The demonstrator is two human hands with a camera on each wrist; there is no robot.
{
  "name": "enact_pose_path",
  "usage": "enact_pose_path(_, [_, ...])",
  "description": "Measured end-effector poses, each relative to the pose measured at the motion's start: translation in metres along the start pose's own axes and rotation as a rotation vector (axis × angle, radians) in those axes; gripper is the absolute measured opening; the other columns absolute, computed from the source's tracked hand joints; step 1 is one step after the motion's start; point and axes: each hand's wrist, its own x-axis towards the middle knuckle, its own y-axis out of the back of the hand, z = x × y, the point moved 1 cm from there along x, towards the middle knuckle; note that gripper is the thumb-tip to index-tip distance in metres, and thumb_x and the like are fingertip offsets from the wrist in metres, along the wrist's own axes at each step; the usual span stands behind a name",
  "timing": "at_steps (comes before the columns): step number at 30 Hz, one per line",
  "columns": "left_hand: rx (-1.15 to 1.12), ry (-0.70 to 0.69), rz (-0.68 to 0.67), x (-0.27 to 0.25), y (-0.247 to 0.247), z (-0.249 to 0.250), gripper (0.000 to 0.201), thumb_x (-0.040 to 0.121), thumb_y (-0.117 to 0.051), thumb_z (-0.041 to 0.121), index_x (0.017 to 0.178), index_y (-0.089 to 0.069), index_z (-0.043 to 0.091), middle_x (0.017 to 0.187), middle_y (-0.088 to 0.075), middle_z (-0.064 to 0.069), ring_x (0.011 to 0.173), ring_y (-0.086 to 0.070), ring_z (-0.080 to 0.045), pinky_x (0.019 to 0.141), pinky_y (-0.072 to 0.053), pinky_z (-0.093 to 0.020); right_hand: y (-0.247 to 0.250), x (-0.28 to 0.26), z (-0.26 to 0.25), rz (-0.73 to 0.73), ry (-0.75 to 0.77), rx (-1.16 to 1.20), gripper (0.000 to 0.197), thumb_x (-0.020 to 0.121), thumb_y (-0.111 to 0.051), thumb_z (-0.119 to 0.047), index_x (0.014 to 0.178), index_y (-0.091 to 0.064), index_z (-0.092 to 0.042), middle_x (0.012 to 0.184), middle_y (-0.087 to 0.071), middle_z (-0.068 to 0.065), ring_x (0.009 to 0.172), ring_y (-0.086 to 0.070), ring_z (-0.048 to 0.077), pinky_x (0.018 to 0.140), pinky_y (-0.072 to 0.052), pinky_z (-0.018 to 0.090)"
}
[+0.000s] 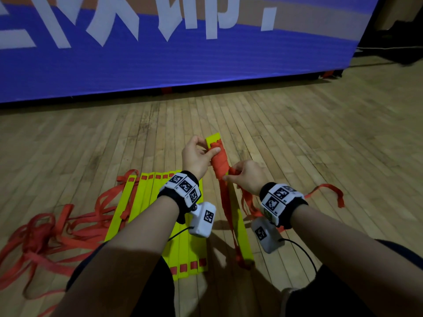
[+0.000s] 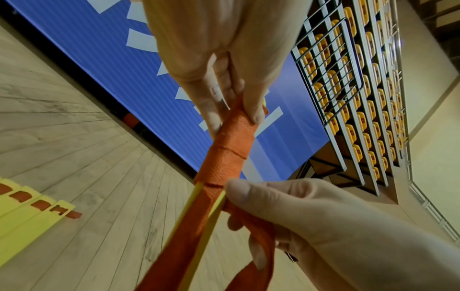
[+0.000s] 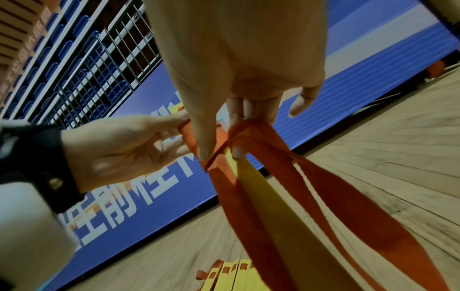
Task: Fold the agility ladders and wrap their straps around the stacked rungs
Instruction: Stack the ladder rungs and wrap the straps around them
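1. A wooden gym floor (image 1: 309, 138) runs up to a blue banner (image 1: 206, 65) with white lettering.
2. Far left, loose orange straps (image 1: 41, 234) lie tangled on the floor, touching a second ladder (image 1: 146, 216) whose yellow rungs lie flat side by side, not yet stacked.
3. The left hand (image 1: 196, 156) holds the far end of the stacked rungs (image 1: 238, 227), thumb and fingers (image 2: 214, 110) pinching the orange wrap (image 1: 219, 162) near the top; the bundle's near end rests on the floor.
4. The right hand (image 1: 246, 177) pinches the free strap (image 2: 259, 234) just beside the lowest turn, fingers curled round it, with loose loops hanging below.
5. Risk, as I judge it: only the upper part is bound, so slack at the right hand's pinch could let the turns loosen and slide.
6. The trailing strap end (image 1: 329, 191) lies out to the right and could snag or twist as it feeds in.
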Motion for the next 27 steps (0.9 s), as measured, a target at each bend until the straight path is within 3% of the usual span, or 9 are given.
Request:
enact_pose_path(1, [-0.005,-0.003,-0.004,-0.001,-0.002,0.0,0.036,0.081,-0.073,0.004,0.075,-0.041,0.02,0.072,-0.055,-0.006,0.06,-0.059,-0.015,0.043,-0.05,-0.019,-0.002,0.0,0.0,0.018,-0.012,-0.02,0.032,0.073,-0.073,-0.05,0.064,-0.063,-0.022,0.059,-0.063,-0.004,0.068,-0.062,0.016,0.091,-0.047,0.052])
enact_pose_path(3, [-0.024,-0.006,-0.017,-0.001,-0.004,0.0,0.037,0.08,-0.073,0.003,0.075,-0.041,0.019,0.079,-0.054,-0.004,0.062,-0.058,-0.014,0.043,-0.05,-0.019,-0.004,0.0,-0.002,0.093,-0.025,-0.121,0.035,0.072,-0.072,-0.056,0.068,-0.061,-0.023,0.062,-0.059,-0.009,0.073,-0.057,0.014,0.096,-0.04,0.047])
enact_pose_path(6, [-0.081,0.001,-0.085,0.0,-0.005,-0.001,0.035,0.081,-0.072,0.001,0.078,-0.041,0.018,0.089,-0.057,-0.005,0.07,-0.062,-0.015,0.047,-0.052,-0.022,-0.002,-0.006,-0.005,0.17,-0.011,-0.252,0.04,0.075,-0.067,-0.059,0.083,-0.064,-0.02,0.074,-0.061,-0.01,0.079,-0.052,0.011,0.1,-0.031,0.044])
enact_pose_path(9, [-0.138,0.042,-0.227,-0.001,-0.003,-0.001,0.031,0.084,-0.067,-0.004,0.085,-0.043,0.016,0.088,-0.063,-0.004,0.074,-0.064,-0.012,0.053,-0.054,-0.024,0.001,-0.008,-0.006,0.169,-0.007,-0.28,0.036,0.077,-0.065,-0.059,0.083,-0.06,-0.024,0.072,-0.056,-0.012,0.079,-0.05,0.011,0.101,-0.031,0.044])
enact_pose_path(15, [-0.163,0.13,-0.465,0.0,0.009,0.002,0.036,0.087,-0.052,-0.017,0.111,-0.04,0.007,0.091,-0.062,-0.007,0.073,-0.065,-0.008,0.059,-0.052,-0.017,0.008,-0.007,0.0,0.115,0.012,-0.217,0.034,0.079,-0.064,-0.056,0.09,-0.064,-0.024,0.082,-0.061,-0.012,0.084,-0.05,0.009,0.104,-0.028,0.045])
enact_pose_path(19, [-0.142,0.144,-0.52,-0.001,0.01,0.002,0.044,0.089,-0.054,-0.011,0.127,-0.044,0.009,0.108,-0.059,-0.009,0.09,-0.064,-0.015,0.069,-0.056,-0.022,0.012,-0.005,0.001,0.041,0.028,-0.167,0.031,0.08,-0.065,-0.054,0.089,-0.065,-0.024,0.082,-0.062,-0.012,0.086,-0.052,0.008,0.105,-0.027,0.047])
enact_pose_path(23, [-0.092,0.157,-0.556,-0.003,0.01,0.002,0.043,0.092,-0.057,0.001,0.132,-0.048,0.013,0.13,-0.053,-0.008,0.112,-0.06,-0.025,0.088,-0.055,-0.041,0.014,-0.005,0.001,-0.007,0.04,-0.104,0.031,0.081,-0.065,-0.052,0.09,-0.067,-0.022,0.082,-0.064,-0.009,0.085,-0.054,0.008,0.103,-0.028,0.045])
enact_pose_path(27, [-0.141,0.156,-0.473,-0.004,0.009,0.004,0.037,0.092,-0.058,0.002,0.124,-0.05,0.017,0.116,-0.057,-0.001,0.094,-0.064,-0.011,0.076,-0.059,-0.031,0.011,-0.003,-0.001,-0.052,0.055,0.016,0.019,0.081,-0.067,-0.047,0.079,-0.067,-0.028,0.066,-0.057,-0.012,0.07,-0.051,0.006,0.096,-0.038,0.048])
